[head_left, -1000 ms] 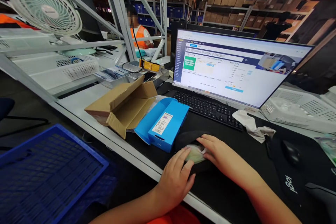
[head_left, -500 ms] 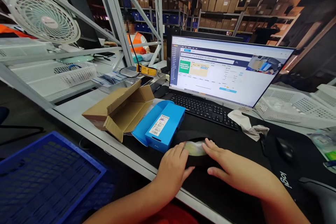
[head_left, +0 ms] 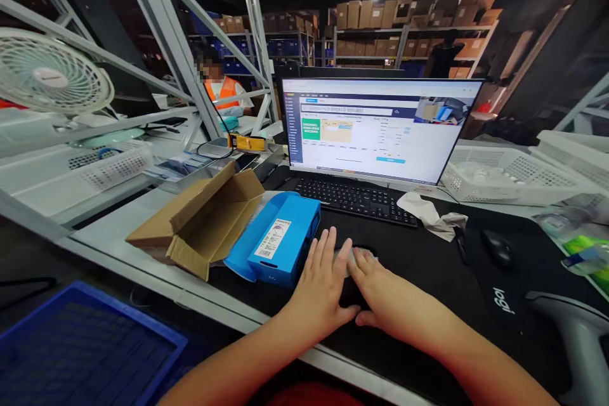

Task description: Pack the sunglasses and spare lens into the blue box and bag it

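Observation:
My left hand (head_left: 321,282) lies with fingers stretched out over a black object (head_left: 350,295) on the dark mat. From the other side, my right hand (head_left: 390,295) rests its extended fingers on a scrap of clear plastic (head_left: 374,254) at the black object's top. The two hands nearly meet, thumbs towards each other, and cover most of the object, so I cannot make out its kind. Just left of my left hand lies a blue box (head_left: 290,225) with a white label and an open flap. Beside that box is an open brown cardboard box (head_left: 195,228).
Behind the hands stand a keyboard (head_left: 352,200) and a monitor (head_left: 361,133). To the right are crumpled white paper (head_left: 432,214), a mouse (head_left: 496,248) and a grey scanner (head_left: 571,330). A blue crate (head_left: 90,342) sits below the table edge. A person in an orange vest (head_left: 226,94) is beyond.
My left fingers have straightened from a curled pose and moved up over the object. My right hand has come closer to the left. The view has turned slightly to the right.

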The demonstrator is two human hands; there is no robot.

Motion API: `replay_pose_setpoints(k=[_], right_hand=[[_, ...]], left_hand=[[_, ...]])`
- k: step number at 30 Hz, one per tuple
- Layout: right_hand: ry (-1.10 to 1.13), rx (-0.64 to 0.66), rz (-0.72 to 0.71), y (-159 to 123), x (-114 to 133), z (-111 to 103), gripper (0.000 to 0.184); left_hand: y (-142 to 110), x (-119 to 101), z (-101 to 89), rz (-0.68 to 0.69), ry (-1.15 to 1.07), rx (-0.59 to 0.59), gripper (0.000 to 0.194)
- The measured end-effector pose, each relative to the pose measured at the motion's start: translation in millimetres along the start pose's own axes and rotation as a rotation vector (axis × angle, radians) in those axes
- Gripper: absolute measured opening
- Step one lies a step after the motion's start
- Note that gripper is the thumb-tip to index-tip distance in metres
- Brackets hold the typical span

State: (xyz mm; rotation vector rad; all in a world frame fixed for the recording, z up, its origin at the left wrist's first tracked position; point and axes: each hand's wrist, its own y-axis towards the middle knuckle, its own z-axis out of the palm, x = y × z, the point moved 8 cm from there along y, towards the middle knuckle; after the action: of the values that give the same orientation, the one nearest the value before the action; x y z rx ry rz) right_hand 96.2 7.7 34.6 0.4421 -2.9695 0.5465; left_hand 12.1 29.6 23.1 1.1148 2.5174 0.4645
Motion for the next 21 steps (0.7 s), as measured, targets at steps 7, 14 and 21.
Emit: replay_pose_setpoints(k=[7, 14, 21], right_hand=[[0.335, -0.014, -0.205, -24, -59, -35, 0.062], [0.316, -0.062, 0.022, -28, -119, -53, 0.031], [0.383, -0.137, -0.060, -48, -112, -68, 0.056]], left_hand=[[25, 21, 13.5, -0.189, -0.099, 0.239, 0.115], [23, 39, -4.0, -0.187, -0.292, 0.057, 0.080], [17, 47, -27.1, -0.145, -0.373, -0.049, 0.077]])
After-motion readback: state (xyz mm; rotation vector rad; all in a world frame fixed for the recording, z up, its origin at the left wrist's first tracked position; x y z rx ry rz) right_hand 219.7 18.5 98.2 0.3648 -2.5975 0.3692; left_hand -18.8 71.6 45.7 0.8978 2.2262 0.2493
